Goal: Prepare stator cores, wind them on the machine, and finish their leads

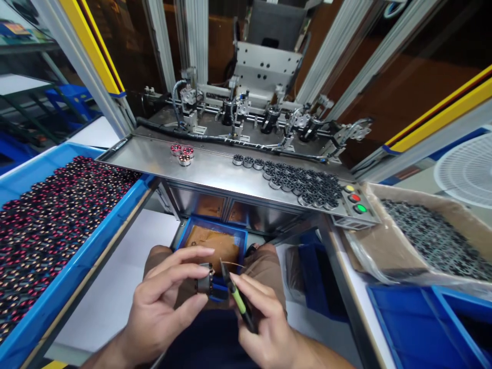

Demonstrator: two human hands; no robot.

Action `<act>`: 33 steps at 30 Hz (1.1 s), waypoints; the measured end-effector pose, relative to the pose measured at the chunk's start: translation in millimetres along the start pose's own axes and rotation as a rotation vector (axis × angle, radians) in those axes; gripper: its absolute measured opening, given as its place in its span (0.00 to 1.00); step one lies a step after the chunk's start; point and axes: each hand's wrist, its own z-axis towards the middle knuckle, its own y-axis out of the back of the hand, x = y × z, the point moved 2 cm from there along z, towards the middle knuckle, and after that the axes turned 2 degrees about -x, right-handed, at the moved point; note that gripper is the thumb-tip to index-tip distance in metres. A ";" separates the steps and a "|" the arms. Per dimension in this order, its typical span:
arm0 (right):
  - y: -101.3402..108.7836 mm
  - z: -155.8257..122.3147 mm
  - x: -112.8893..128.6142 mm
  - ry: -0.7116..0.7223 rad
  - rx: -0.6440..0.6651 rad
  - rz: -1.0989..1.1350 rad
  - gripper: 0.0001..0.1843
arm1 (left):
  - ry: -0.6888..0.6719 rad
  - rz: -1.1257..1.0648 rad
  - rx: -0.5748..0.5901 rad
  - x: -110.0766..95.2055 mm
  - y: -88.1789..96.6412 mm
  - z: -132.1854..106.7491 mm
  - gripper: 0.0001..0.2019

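Between the thumb and fingers of my left hand is a dark, round motor stator, held on its side over my lap. My right hand is closed round the green-and-black handles of wire cutters. Their tips point up and forward, a short way to the right of the stator and apart from it. A thin copper-coloured wire shows by the cutter tips; whether the jaws grip it I cannot tell. Below and beyond both hands sits a blue bin with a brown bottom.
On the metal shelf ahead stand a few copper-wound stators and many dark ones. A blue crate of wound stators is at left. A button box, a lined carton of parts and a blue bin are at right.
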 end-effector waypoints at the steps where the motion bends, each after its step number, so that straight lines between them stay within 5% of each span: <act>1: 2.5 -1.2 0.0 -0.032 -0.013 -0.008 0.40 | -0.047 0.024 0.023 0.0 2.0 0.1 0.19; 8: 18.5 -9.1 18.7 -0.177 0.044 0.231 0.42 | -0.284 0.348 -0.041 1.9 12.4 1.4 0.38; 15: 23.5 -14.3 35.0 -0.336 0.185 0.467 0.33 | -0.327 0.611 -0.041 -3.7 7.3 4.5 0.22; 25: 15.6 -4.6 38.0 -0.392 0.264 0.547 0.37 | -0.364 0.455 -0.086 -2.7 9.0 1.0 0.35; 33: 14.0 -1.2 38.6 -0.391 0.260 0.557 0.36 | -0.331 0.374 -0.081 -2.1 9.2 1.2 0.34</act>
